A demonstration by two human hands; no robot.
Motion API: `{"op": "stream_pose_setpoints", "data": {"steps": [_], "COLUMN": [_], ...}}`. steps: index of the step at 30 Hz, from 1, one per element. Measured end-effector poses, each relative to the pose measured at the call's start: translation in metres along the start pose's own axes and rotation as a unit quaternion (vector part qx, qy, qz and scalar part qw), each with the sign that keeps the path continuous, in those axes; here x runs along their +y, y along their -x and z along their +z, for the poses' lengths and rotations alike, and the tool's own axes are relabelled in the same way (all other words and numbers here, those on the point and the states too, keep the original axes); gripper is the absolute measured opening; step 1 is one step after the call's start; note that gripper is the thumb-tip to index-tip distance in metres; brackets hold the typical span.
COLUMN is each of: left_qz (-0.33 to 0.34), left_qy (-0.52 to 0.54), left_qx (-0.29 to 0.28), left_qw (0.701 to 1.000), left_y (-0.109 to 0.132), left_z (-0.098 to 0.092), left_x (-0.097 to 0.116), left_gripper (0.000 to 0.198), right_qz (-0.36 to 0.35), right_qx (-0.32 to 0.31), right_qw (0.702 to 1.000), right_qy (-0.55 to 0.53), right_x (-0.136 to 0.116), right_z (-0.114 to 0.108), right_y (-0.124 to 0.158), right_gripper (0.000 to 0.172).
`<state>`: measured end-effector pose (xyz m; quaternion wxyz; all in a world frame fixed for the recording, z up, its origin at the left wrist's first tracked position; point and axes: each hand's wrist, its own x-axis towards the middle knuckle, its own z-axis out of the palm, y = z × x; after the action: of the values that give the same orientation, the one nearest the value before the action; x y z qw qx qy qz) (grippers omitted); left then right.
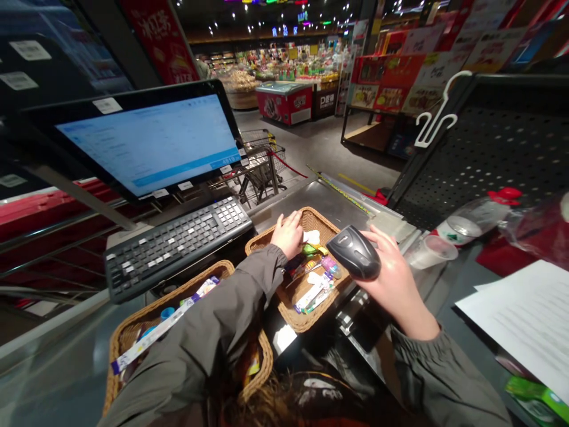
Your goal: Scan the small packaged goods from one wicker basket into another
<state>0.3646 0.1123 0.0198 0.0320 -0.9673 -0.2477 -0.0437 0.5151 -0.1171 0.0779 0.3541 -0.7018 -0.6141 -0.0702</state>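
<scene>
My right hand (395,279) is wrapped round a black handheld barcode scanner (353,252), held above the right side of a wicker basket (306,323). Inside that basket lie small packaged items, among them a purple-and-white stick pack (313,293) and green and yellow wrappers (311,255). My left hand (288,235) reaches over the basket's far left part, fingers stretched forward and slightly apart. Beside it is a white item (312,237); whether they touch is unclear. My left sleeve partly covers a second wicker basket (113,350), which holds a long white-and-purple strip (164,326) and blue-topped items.
A black keyboard (178,246) and a lit monitor (151,142) stand at the left. On the right are a clear plastic cup (433,252), a bottle with a red cap (480,213) and printed sheets (524,320). A shopping cart (260,166) stands beyond the counter.
</scene>
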Motion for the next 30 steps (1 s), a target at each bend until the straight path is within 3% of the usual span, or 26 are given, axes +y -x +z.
{"op": "stream_pose_setpoints", "data": {"steps": [5, 8, 11, 15, 21, 30], "left_qz": [-0.028, -0.067, -0.097, -0.124, -0.182, -0.24], "left_qy": [-0.07, -0.092, -0.106, -0.127, -0.17, -0.212], "left_qx": [0.193, 0.246, 0.272, 0.269, 0.266, 0.25], "left_qw": [0.978, 0.962, 0.951, 0.947, 0.931, 0.914], "left_y": [0.038, 0.077, 0.12, 0.178, 0.252, 0.315], "left_z": [-0.084, -0.124, -0.147, -0.158, -0.159, -0.166], "left_x": [-0.015, -0.019, -0.022, -0.024, -0.03, -0.039], "left_gripper": [0.019, 0.018, 0.017, 0.017, 0.014, 0.016], "right_qz": [-0.033, -0.071, -0.114, -0.154, -0.215, -0.279], "right_qx": [0.022, 0.019, 0.003, -0.031, -0.067, -0.088], "right_qw": [0.999, 0.997, 0.993, 0.987, 0.972, 0.952], "right_qy": [0.0, -0.003, -0.011, -0.031, -0.064, -0.089], "right_x": [-0.032, -0.057, -0.084, -0.119, -0.159, -0.2], "right_z": [0.0, 0.001, 0.003, 0.009, 0.026, 0.038], "right_y": [-0.004, -0.006, -0.005, -0.001, 0.006, 0.015], "right_gripper": [0.033, 0.031, 0.032, 0.035, 0.034, 0.036]}}
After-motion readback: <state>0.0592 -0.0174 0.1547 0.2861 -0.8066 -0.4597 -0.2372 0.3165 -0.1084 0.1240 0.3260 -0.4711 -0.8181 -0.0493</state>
